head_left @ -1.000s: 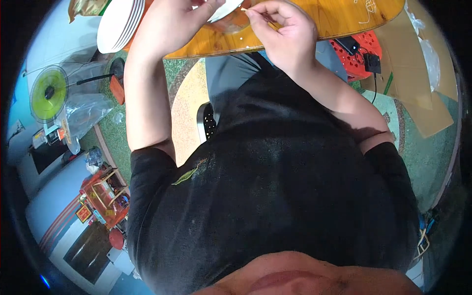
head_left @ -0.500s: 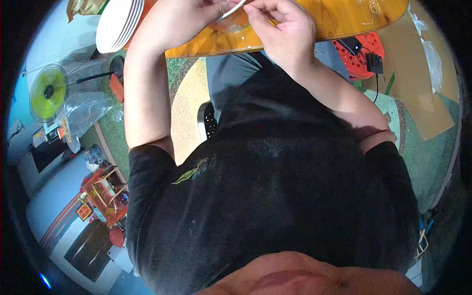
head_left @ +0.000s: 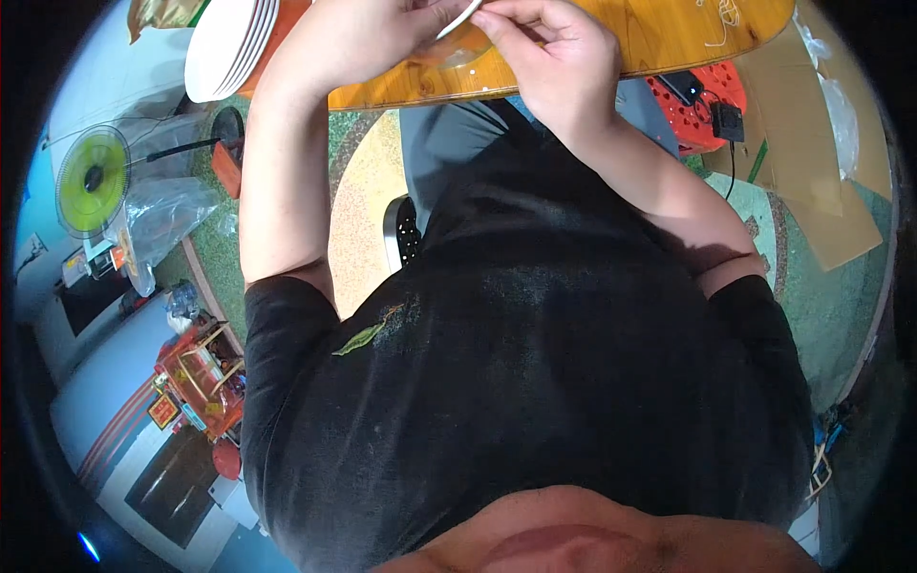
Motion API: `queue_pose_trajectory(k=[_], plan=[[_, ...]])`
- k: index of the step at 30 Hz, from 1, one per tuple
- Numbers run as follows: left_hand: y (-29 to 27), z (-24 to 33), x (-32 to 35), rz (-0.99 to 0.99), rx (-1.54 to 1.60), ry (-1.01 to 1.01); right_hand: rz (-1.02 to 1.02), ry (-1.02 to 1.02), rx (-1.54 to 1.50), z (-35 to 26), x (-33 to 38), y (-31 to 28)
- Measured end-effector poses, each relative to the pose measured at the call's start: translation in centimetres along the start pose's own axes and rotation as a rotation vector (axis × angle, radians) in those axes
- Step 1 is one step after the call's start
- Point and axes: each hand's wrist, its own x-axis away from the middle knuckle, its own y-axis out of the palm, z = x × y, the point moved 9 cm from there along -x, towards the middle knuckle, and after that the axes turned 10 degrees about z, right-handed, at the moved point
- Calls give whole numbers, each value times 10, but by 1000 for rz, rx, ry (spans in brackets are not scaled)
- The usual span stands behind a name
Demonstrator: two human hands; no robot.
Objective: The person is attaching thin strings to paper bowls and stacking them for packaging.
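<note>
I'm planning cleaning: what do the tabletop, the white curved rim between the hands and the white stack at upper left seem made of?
Tabletop: likely varnished wood, by its orange-brown grain and soft sheen.
White curved rim: smooth, perhaps plastic or ceramic; too little shows to tell.
White stack: smooth, possibly plastic; the even white leaves ceramic open.

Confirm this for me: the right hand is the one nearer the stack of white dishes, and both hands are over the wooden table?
One slip: the head view shows the left hand, not the right hand, nearer the stack of white dishes. Both are over the wooden table, as you say.
</note>
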Motion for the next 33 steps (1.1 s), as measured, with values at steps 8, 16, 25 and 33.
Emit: queue_pose_trajectory(k=[8,16,25,33], plan=[[-14,-5,15,176,143,-56,-167,129,-88,7,0,3],[-9,-10,36,354,599,-214,-254,257,-108,-3,0,10],[-1,-10,44,471,452,-166,-245,130,-70,-4,0,8],[-4,-8,45,554,310,-163,-347,78,-99,-18,-9,2]])
